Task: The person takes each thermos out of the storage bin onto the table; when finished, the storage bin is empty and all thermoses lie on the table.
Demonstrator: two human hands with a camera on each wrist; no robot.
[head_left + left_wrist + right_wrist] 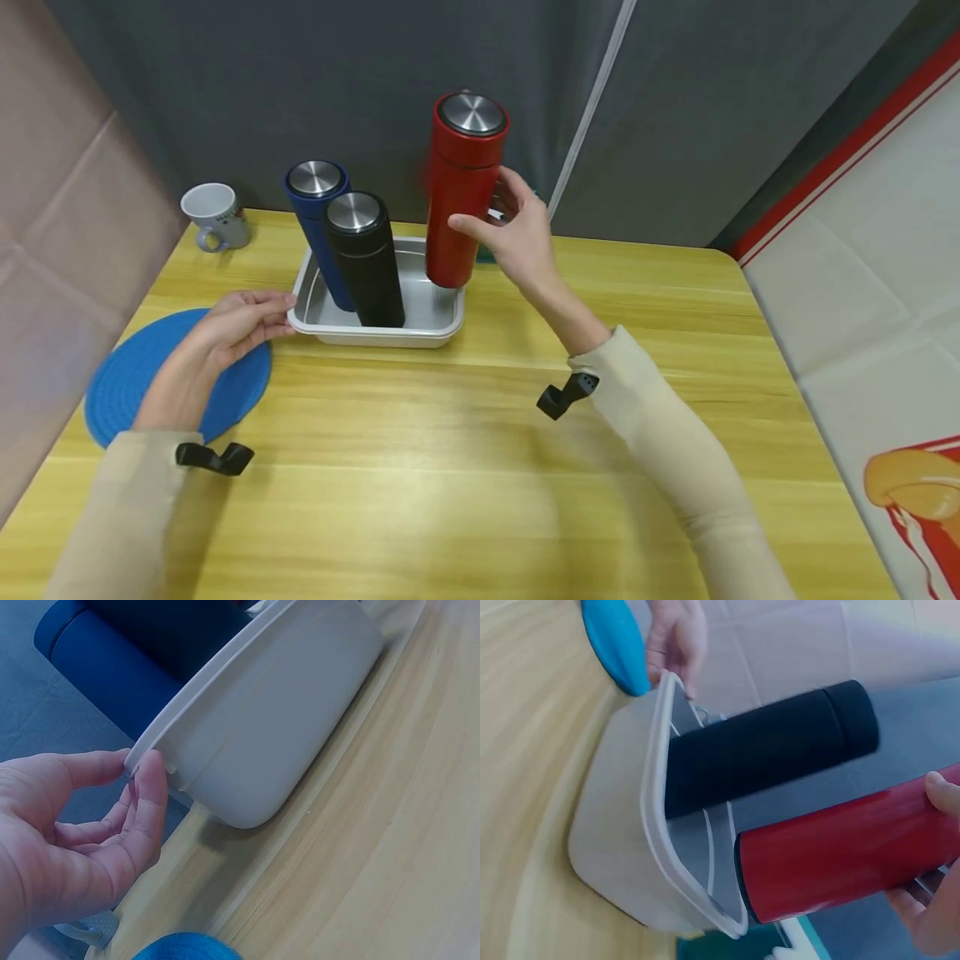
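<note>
My right hand (521, 229) grips a red thermos flask (461, 192) round its side and holds it upright over the right end of a silver-grey metal tray (416, 336). In the right wrist view the flask's dark base (746, 881) is level with the tray's rim. A black thermos flask (372, 271) and a blue thermos flask (317, 225) stand in the tray's left half, the blue one partly hidden behind the black. With thumb and fingers my left hand (232, 329) pinches the tray's left rim (154, 735).
A round blue placemat (161, 367) lies under my left forearm. At the back left corner of the wooden table (450, 467) stands a white mug (216, 217). Something teal (731, 945) sits behind the tray's right end. A grey curtain (262, 92) hangs along the back.
</note>
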